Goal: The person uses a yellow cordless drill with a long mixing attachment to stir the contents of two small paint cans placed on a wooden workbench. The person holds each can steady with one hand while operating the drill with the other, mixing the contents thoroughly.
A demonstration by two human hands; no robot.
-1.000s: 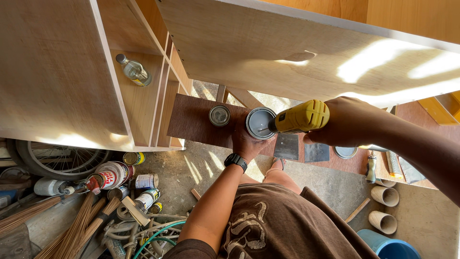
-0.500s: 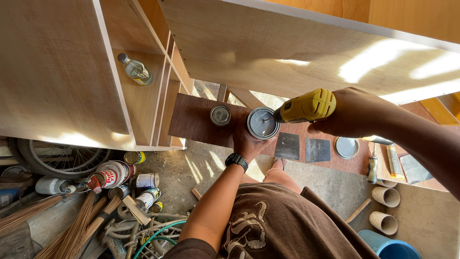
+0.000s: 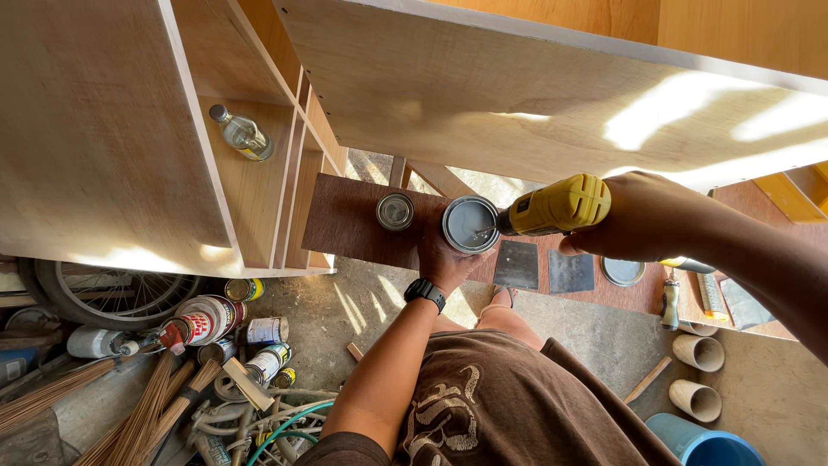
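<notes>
Yellow plastic fills your right hand (image 3: 642, 220): it is clenched round the grip of a yellow power drill (image 3: 559, 205), whose dark nose points left, with its bit dipped into an open can (image 3: 470, 224). That open can, round, metal, with pale grey stuff inside, sits on a dark brown board (image 3: 345, 220), near the board's front edge. Your left hand (image 3: 444, 259) comes up from below and grasps the can from the near side; a black watch (image 3: 425, 292) sits on that wrist.

Just to the left of the open can, on the same board, stands a smaller tin (image 3: 395, 211), apart from it. To the right along the board lie two flat grey scrapers (image 3: 517, 263), side by side, then a round lid (image 3: 623, 271) beyond them, partly under your right forearm.

Pale plywood rises above: a large slanted panel (image 3: 517, 95) overhead and a plywood cabinet (image 3: 103, 138) at the left, with a clear glass bottle (image 3: 243, 135) lying inside one of its compartments.

Down on the concrete floor (image 3: 379, 302), at lower left, lie several paint cans (image 3: 207, 319), a bundle of broom straw (image 3: 147, 406), loose hose and a bicycle wheel (image 3: 112, 289). At lower right stand two short pipe pieces (image 3: 697, 375) and a blue bucket (image 3: 703, 444).
</notes>
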